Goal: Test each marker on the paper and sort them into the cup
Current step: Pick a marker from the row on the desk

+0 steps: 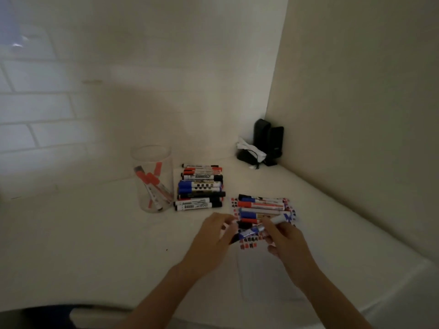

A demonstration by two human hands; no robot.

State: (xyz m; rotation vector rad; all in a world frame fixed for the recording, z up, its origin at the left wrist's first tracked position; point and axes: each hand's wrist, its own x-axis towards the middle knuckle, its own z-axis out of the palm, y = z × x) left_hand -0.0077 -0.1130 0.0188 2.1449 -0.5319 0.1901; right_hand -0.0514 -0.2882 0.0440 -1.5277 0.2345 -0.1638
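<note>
Both hands meet near the middle of the head view, low over the white tabletop (95, 245). The left hand (211, 236) has its fingers curled round the dark end of a blue-and-white marker (251, 230), and the right hand (285, 238) pinches a pale barrel or cap (276, 219) that runs up toward 2 o'clock from the same spot. Blur hides whether these are one marker with its cap on or two separated parts. The two hands sit close together, their fingertips almost touching.

Directly beneath them lies the paper (261, 269), a white sheet whose far end is covered in small red, blue and black test marks. On that marked end, at 12 o'clock from the hands, rests a small row of markers (261, 206) lying side by side, red, blue and black caps to the left.

At 11 o'clock from the hands a larger pile of markers (200, 187) is stacked crosswise on the tabletop. Just beside it, at its 9 o'clock, stands the clear cup (153, 179), upright, with several red-capped markers (152, 184) leaning inside.

Far off at 1 o'clock, in the corner where the walls meet, stand black objects (268, 141) with something white (249, 149) tucked against them.
</note>
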